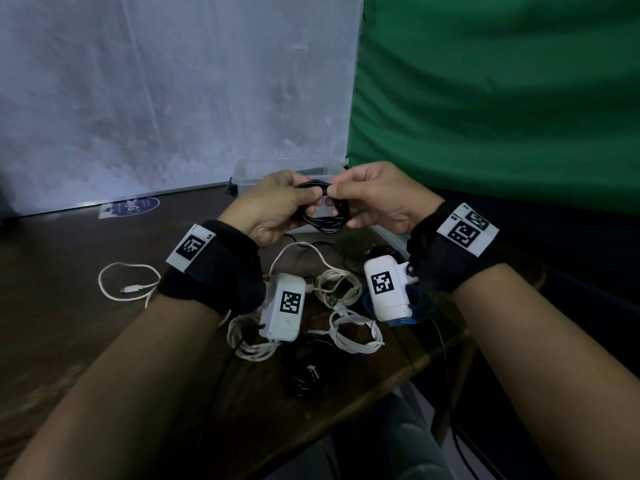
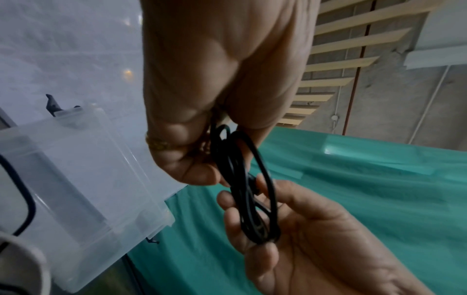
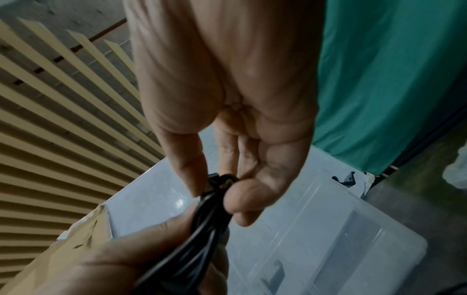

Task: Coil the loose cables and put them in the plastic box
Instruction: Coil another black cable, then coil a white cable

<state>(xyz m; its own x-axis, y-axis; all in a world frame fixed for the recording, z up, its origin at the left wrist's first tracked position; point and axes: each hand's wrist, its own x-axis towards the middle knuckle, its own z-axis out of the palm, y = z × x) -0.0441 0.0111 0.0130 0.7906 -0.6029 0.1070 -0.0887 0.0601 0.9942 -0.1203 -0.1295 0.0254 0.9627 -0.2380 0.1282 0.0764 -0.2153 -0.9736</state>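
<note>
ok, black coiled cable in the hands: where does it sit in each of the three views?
Head: black cable at centre, held between left hand and right hand, in front of the clear plastic box.
Left wrist: centre, hanging below the left hand.
Right wrist: lower centre, pinched by the right hand.
Shared landmark: the box, at left and lower right.

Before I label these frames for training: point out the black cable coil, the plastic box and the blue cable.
black cable coil (image 2: pixel 255 201), left wrist view, middle of the looped strands.
plastic box (image 3: pixel 316 229), right wrist view, clear rim.
blue cable (image 1: pixel 420 304), head view, loop beside the right wrist camera.
</note>
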